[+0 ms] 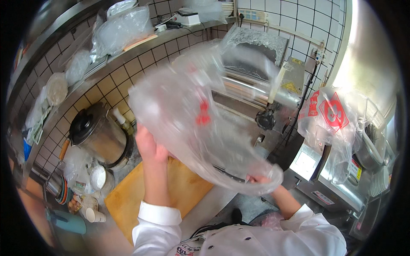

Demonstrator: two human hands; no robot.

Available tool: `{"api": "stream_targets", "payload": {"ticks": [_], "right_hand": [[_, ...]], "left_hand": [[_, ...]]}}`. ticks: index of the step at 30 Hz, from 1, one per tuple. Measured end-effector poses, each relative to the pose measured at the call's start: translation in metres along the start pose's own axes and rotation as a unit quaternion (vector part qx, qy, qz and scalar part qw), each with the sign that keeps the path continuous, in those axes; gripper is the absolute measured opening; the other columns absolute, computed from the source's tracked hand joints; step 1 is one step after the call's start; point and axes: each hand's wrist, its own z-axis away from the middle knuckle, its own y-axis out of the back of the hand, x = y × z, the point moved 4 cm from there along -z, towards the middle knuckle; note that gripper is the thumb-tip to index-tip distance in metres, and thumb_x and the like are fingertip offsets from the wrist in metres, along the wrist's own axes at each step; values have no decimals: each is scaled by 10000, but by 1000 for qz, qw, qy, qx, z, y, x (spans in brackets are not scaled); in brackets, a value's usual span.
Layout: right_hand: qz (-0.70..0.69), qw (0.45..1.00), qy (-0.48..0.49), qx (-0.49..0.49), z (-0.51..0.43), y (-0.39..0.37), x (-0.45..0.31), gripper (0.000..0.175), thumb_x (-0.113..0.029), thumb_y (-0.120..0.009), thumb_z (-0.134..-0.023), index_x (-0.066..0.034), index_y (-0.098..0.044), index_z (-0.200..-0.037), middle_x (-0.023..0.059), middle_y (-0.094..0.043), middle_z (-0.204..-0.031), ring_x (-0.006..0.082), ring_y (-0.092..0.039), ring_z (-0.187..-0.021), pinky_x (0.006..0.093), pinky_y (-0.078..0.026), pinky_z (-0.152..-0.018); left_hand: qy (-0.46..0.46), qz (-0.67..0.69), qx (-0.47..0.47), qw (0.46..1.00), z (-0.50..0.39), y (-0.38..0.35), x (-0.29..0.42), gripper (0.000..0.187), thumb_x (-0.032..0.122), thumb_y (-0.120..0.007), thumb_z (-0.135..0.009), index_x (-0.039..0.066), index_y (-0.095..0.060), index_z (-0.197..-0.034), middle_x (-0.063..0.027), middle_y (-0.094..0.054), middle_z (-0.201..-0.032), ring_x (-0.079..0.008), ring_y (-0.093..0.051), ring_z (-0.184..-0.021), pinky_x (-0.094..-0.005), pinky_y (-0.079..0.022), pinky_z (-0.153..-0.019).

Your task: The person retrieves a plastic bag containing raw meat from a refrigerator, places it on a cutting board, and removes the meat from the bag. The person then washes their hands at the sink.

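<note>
A large clear plastic bag (179, 105) with red print is spread between my hands, blurred by motion. My left hand (150, 147) holds its left edge, above a yellowish wooden cutting board (173, 182). At the lower right, my right hand (259, 179) grips the bag's rim, partly seen through the film. Behind the bag stands a steel roller machine (250, 86) with a black knob (266, 119), its top dusted white.
A lidded steel pot (105, 137), a cup of white powder (97, 177), a paper cup (95, 215) and eggs (74, 204) stand left. On the right, another printed bag (326, 112) lies on a steel appliance (326, 179). A shelf (166, 36) runs above.
</note>
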Motion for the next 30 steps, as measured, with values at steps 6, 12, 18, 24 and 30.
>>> {"api": "stream_targets", "payload": {"ticks": [6, 12, 18, 24, 30], "right_hand": [[109, 983, -47, -142, -28, 5, 47, 121, -107, -547, -843, -21, -602, -908, 18, -589, -731, 88, -540, -615, 234, -443, -541], [148, 973, 2, -176, -36, 17, 71, 163, -133, -535, -880, -1, -586, -960, 38, -617, -769, 89, -562, -638, 230, -450, -558], [344, 931, 84, -87, 3, 42, 100, 88, -55, -543, -775, 5, -584, -825, 72, -582, -702, 119, -533, -603, 291, -452, -564], [451, 889, -77, 16, 96, 51, 199, 192, -162, -571, -762, -13, -618, -873, 178, -631, -776, 332, -616, -746, 394, -489, -676], [435, 876, -209, -28, 202, 43, 314, 201, -183, -532, -754, -30, -641, -825, 204, -622, -855, 383, -589, -832, 455, -470, -720]], "left_hand": [[-38, -171, -11, 984, -146, -69, -78, 306, -12, -405, -879, -36, -436, -1183, -163, -548, -1077, -285, -566, -971, -417, -497, -817], [79, -345, 22, 935, -155, -50, -125, 408, 64, -523, -842, -114, -416, -1194, -164, -566, -1021, -217, -582, -874, -338, -478, -758], [55, -405, 56, 911, -70, 26, -107, 287, 110, -577, -843, -58, -545, -1073, -61, -596, -811, -116, -550, -685, -228, -454, -629], [217, -414, 7, 884, 60, 116, -126, 101, 92, -536, -873, 15, -563, -813, 30, -432, -621, -73, -381, -531, -237, -390, -520], [308, -403, 23, 862, 154, 141, -129, 146, -18, -476, -814, -15, -536, -947, -15, -480, -697, -104, -490, -624, -250, -454, -598]]}}
